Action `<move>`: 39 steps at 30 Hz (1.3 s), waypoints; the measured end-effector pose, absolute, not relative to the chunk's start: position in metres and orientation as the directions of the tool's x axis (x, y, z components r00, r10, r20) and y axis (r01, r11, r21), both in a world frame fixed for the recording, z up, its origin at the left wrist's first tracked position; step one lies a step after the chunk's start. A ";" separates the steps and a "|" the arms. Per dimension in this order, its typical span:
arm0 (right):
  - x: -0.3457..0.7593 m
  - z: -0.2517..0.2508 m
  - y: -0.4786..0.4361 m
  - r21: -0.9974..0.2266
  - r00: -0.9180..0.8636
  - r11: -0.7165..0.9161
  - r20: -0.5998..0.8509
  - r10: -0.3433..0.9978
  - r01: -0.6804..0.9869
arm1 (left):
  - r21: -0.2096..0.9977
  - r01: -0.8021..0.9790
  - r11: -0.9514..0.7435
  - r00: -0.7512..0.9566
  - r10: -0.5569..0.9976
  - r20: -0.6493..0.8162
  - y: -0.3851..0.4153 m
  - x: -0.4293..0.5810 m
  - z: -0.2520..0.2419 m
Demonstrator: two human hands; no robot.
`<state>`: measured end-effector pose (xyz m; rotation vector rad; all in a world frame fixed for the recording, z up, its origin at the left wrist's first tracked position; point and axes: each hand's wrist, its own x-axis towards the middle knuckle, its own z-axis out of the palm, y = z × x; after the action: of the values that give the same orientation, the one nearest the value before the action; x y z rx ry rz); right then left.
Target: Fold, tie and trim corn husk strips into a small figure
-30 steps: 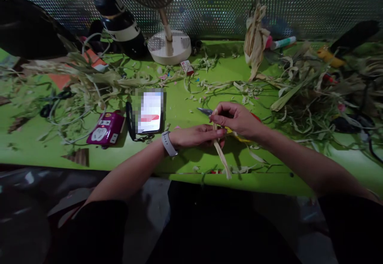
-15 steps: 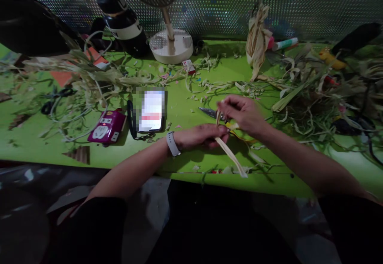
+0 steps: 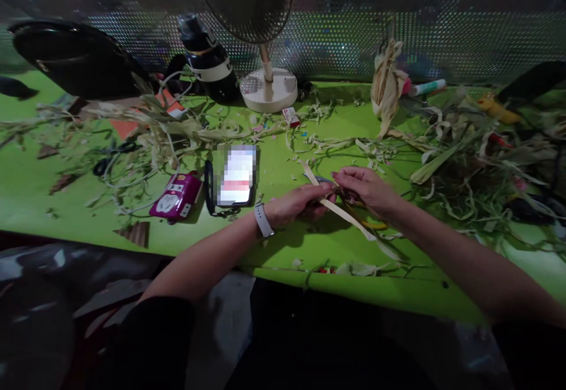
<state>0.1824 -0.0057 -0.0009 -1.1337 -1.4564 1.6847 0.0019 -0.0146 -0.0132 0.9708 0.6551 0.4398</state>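
My left hand, with a grey watch band at the wrist, is closed around a pale strip of corn husk. One end of the strip points up past the thumb; the long end slants down to the right over the table. Close against the left fingertips, my right hand pinches with thumb and fingers. What lies in that pinch is too small and shaded to name. Under both hands lies a tool with a pointed metal tip and a yellow handle, its middle hidden.
A phone and a purple power socket lie left on the green table. Behind stand a fan, a black bottle and a husk bundle. Husk scraps are heaped at right.
My right hand has come down from above the left to meet its fingertips. The husk strip now lies flatter, its long end swung toward the right. The view has shifted slightly.
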 end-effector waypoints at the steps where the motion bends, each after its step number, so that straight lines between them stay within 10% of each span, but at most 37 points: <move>1: 0.181 -0.002 -0.006 -0.981 -0.397 -0.184 -0.191 0.898 0.056 | 0.861 -0.047 0.506 0.716 0.618 -0.324 -0.015 0.002 -0.012; 32: 0.184 -0.005 -0.002 -0.953 -0.269 0.094 0.014 0.963 0.287 | 0.927 -0.046 0.373 0.801 0.568 -0.188 -0.012 -0.003 -0.015; 39: 0.207 0.024 -0.001 -0.958 -0.014 0.192 0.194 0.981 0.213 | 0.775 -0.419 0.473 0.547 0.813 -0.201 -0.011 0.008 -0.019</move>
<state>0.2072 -0.0015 0.0236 -1.2175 -1.4452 0.9478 0.0077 -0.0113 -0.0193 0.7362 0.6115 0.8136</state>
